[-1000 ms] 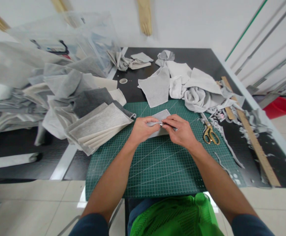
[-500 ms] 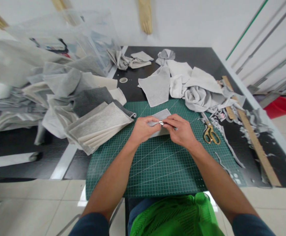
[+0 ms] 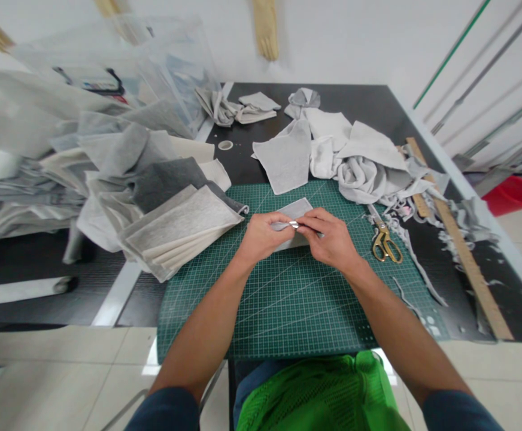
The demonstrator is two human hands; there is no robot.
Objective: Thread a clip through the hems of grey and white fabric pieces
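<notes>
Both hands meet over the green cutting mat (image 3: 288,299). The left hand (image 3: 261,236) and the right hand (image 3: 330,239) pinch a small grey fabric piece (image 3: 293,211) with a small metal object (image 3: 294,224) between them. Gold scissors (image 3: 385,244) lie near, on the right.

No words, brands or numbers can be read anywhere. The green cutting mat (image 3: 288,299) bears only a printed grid with diagonal guide lines — any figures along its edges are too small to tell — and the wooden ruler (image 3: 463,254) shows no legible marks.
</notes>
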